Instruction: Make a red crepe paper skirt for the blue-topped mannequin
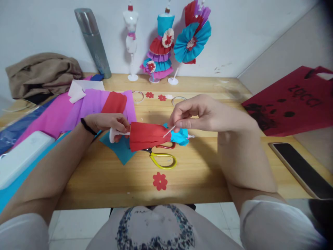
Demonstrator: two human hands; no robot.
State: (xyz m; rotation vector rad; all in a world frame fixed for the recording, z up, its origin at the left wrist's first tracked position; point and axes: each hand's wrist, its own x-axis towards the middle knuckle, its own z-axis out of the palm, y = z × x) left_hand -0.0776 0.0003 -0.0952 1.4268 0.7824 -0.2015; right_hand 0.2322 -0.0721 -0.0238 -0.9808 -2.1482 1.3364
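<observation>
My left hand [110, 123] is closed round the white stand of a small dress form [113, 135], which lies sideways over the table. A red crepe-paper skirt [147, 135] covers its lower part, and a blue paper bodice [180, 136] wraps the top. Between thumb and fingers, my right hand [201, 113] pinches a thin whitish strip [169, 131] whose end reaches the skirt's waist. Beneath the form lie scissors [166, 167] with yellow and red handles, partly hidden, and a blue paper piece [123, 154]. Nearer me is a red paper flower [160, 181].
Three dress forms stand at the back: a mostly bare one [131, 45], one in ruffles [160, 45] and one with a blue fan [192, 41]. A flask [95, 45], crepe paper [75, 107] and a white box [28, 156] are left; a phone [299, 168] and red bag [291, 100] right.
</observation>
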